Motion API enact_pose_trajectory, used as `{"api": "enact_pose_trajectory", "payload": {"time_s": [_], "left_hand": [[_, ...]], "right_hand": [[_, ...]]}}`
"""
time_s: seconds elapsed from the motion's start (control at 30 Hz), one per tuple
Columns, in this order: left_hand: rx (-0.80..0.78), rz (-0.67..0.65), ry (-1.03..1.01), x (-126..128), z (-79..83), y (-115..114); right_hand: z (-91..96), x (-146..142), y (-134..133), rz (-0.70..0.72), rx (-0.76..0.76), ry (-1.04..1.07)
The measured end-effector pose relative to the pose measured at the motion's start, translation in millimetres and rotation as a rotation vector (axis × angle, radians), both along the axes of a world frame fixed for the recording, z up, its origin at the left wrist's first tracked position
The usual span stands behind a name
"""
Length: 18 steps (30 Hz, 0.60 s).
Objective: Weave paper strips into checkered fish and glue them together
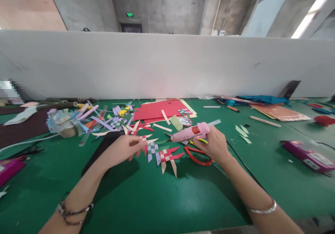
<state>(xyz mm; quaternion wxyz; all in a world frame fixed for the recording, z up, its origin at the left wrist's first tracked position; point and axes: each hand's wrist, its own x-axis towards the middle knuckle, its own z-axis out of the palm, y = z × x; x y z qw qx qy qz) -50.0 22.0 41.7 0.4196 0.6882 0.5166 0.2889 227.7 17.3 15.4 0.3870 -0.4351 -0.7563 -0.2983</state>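
Note:
My right hand [216, 145] is wrapped round a pink hot glue gun [190, 132], its nozzle pointing left and a clear glue stick out of its back. My left hand [128, 148] hovers beside the woven paper fish, its fingers loosely bent and apart; I see nothing held in it. Closest to its fingertips is a green-and-purple woven paper fish [153, 150]. To the right of that lies a red-and-cream paper fish [169, 155] with pointed strip fins. Scissors with red and yellow handles [199, 160] rest under the glue gun and my right hand.
Red paper sheets [162, 110], a round tin [185, 121] and loose paper strips [115, 122] cover the table's back middle. A black flat object [98, 153] sits under my left forearm. Purple devices [307, 155] lie at both sides. A white partition [167, 66] closes off the back.

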Motion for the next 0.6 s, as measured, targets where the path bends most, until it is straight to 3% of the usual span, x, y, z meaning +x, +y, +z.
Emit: {"api": "enact_pose_trajectory", "payload": {"time_s": [0.07,0.13,0.27,0.5,0.57,0.6], "left_hand": [[0.180,0.016,-0.182,15,14.1,0],[0.326,-0.059,-0.280,34,24.6,2],[0.515,-0.169,-0.203,57,34.4,12],[0.549,0.186,-0.138,47,41.0,52],[0.519,0.160,-0.014,51,41.2,71],[0.469,0.062,0.066,55,41.0,80]], "right_hand": [[1.6,-1,-2,0.058,0.080,-0.114],[3.9,-2,-5,0.092,0.132,-0.200],[7.0,-3,-6,0.087,0.148,-0.238],[2.0,1,4,0.007,0.049,-0.223],[0.1,0,6,0.012,-0.028,-0.223],[-0.5,0,6,0.023,-0.054,-0.218]]}}
